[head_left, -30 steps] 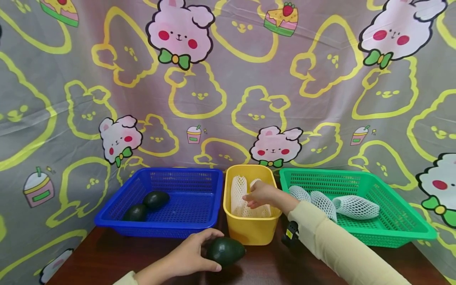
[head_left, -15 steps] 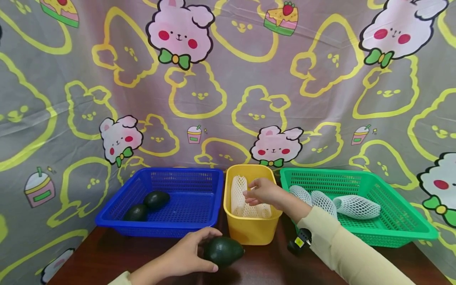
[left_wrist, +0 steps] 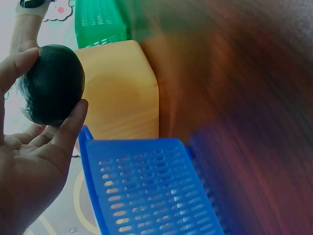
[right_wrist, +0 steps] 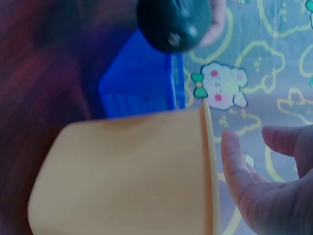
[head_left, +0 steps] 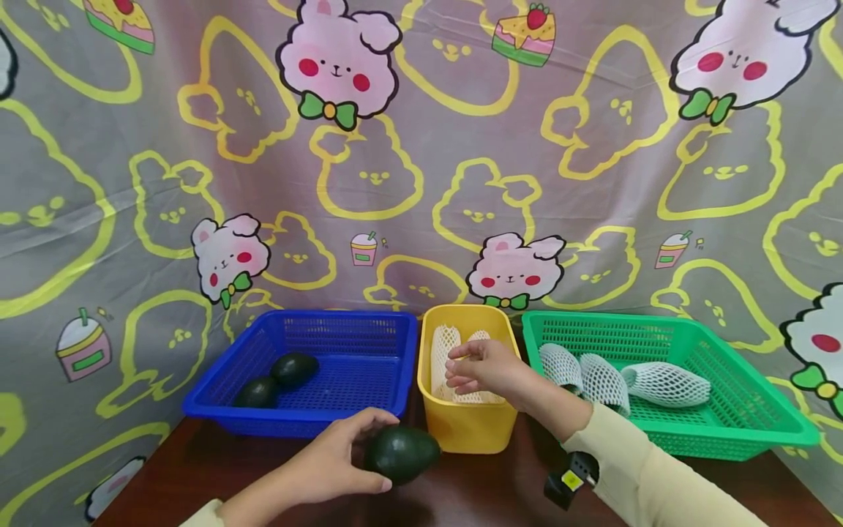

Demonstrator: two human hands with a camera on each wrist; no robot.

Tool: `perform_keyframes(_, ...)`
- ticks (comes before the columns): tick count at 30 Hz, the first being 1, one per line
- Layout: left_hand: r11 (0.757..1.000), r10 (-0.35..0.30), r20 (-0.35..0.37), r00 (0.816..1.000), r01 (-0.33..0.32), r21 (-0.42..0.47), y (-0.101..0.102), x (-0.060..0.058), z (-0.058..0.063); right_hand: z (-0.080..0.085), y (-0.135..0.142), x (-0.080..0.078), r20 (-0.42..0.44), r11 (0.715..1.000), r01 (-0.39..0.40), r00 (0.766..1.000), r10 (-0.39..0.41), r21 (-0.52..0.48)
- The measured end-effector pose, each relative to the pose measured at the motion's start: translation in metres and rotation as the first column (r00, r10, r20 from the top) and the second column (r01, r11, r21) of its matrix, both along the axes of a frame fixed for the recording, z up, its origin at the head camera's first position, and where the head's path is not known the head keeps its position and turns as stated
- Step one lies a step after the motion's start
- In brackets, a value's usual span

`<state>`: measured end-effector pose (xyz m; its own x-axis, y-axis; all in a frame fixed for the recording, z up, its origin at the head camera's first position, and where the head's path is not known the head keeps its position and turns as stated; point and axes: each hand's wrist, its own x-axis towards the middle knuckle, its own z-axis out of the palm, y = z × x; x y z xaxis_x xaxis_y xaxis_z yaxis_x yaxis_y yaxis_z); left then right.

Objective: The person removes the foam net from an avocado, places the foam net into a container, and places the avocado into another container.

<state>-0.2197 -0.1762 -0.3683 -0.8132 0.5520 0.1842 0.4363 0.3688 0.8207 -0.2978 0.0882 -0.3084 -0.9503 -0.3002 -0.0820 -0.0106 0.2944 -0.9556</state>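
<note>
My left hand [head_left: 342,457] grips a dark green avocado [head_left: 403,454], thumb and fingers wrapped around its rounded end, in front of the yellow bin [head_left: 469,428]. In the left wrist view the avocado [left_wrist: 55,85] stands clear of the table. Over the yellow bin is my right hand [head_left: 490,369]; its thumb and fingers are spread apart in the right wrist view, with nothing between them. White foam net sleeves [head_left: 446,355] lie inside the bin, partly hidden behind this hand.
At left, a blue basket [head_left: 296,416] holds two avocados [head_left: 294,369]. A green basket [head_left: 724,439] at right contains several net-covered pieces [head_left: 668,384]. A patterned cloth [head_left: 421,146] hangs behind. The dark wooden table [head_left: 461,490] lies in front.
The left hand has shifted a little to the left and up with the avocado. The right forearm has moved to the right and nearer, its hand staying over the bin.
</note>
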Motion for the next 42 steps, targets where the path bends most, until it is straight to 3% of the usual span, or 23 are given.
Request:
perform_keyframes(13, 0.995, 0.105, -0.045, 0.993, -0.105, 0.0, -0.022, -0.002, 0.017, -0.011, -0.011, 0.032, -0.001, 0.984, -0.082, 0.997, 0.083, -0.16)
perform_keyframes(22, 0.971, 0.235, -0.106, 0.966, -0.238, -0.017, -0.043, -0.016, 0.028, -0.02, -0.022, 0.05, 0.001, 0.961, -0.15, 0.988, 0.155, -0.231)
perform_keyframes(31, 0.941, 0.335, -0.155, 0.929, -0.338, 0.01, -0.061, -0.035, 0.028, -0.036, -0.036, 0.058, 0.035, 0.961, -0.168, 0.983, 0.18, -0.219)
perform_keyframes(42, 0.918, 0.394, -0.137, 0.909, -0.397, 0.001, -0.083, -0.055, 0.024, -0.065, -0.054, 0.056, 0.016, 0.957, -0.173, 0.983, 0.181, -0.233)
